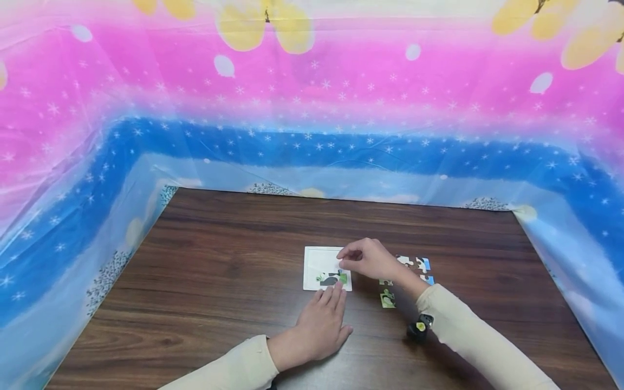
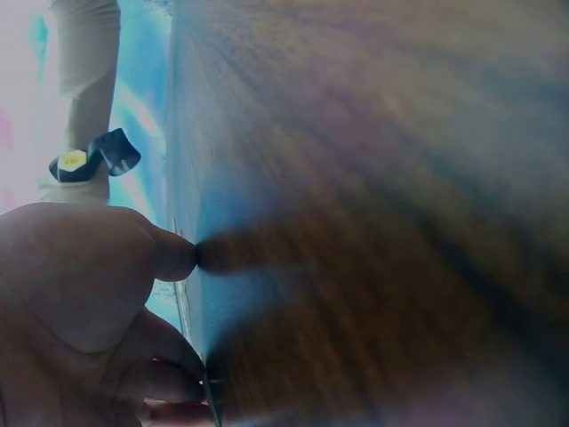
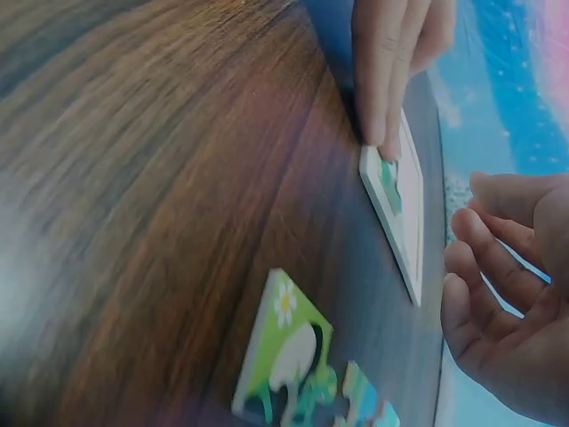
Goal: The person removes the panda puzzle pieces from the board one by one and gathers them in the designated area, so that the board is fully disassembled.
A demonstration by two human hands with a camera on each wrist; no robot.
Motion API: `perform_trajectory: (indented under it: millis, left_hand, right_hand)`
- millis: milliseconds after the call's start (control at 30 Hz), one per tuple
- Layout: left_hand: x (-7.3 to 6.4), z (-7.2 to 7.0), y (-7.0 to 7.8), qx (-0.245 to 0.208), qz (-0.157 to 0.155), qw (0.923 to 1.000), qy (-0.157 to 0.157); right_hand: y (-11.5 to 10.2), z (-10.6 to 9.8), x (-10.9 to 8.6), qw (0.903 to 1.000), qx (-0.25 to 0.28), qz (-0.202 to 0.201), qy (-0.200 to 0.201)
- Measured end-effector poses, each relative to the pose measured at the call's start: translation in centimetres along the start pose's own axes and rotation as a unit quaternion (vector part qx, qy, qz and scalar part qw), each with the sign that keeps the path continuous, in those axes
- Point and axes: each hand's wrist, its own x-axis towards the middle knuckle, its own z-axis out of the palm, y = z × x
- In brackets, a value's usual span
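Observation:
A white jigsaw board (image 1: 317, 259) lies on the table, with joined puzzle pieces (image 1: 331, 280) showing green and black along its near side. My left hand (image 1: 323, 322) is palm down, its straight fingertips touching the board's near edge and the pieces there. Above the board's right side hovers my right hand (image 1: 372, 260). In the right wrist view its fingers (image 3: 489, 258) are loosely bent, apart from the board, and no piece shows between them. Beside the board on the right are loose puzzle pieces (image 1: 388, 299), partly hidden by the right forearm.
A brown wood-grain table (image 1: 219, 260) carries everything. Pink and blue patterned cloth (image 1: 312, 146) stands round its back and sides. A dark strap with a yellow mark (image 1: 420, 326) is on the right wrist.

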Motion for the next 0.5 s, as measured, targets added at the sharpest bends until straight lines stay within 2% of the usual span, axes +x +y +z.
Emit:
perform_trajectory:
  millis: [500]
  left_hand:
    - [0.0, 0.1, 0.0, 0.006, 0.004, 1.0000, 0.004]
  right_hand:
    - [-1.3, 2.2, 2.2, 0.9972, -0.047, -0.042, -0.041]
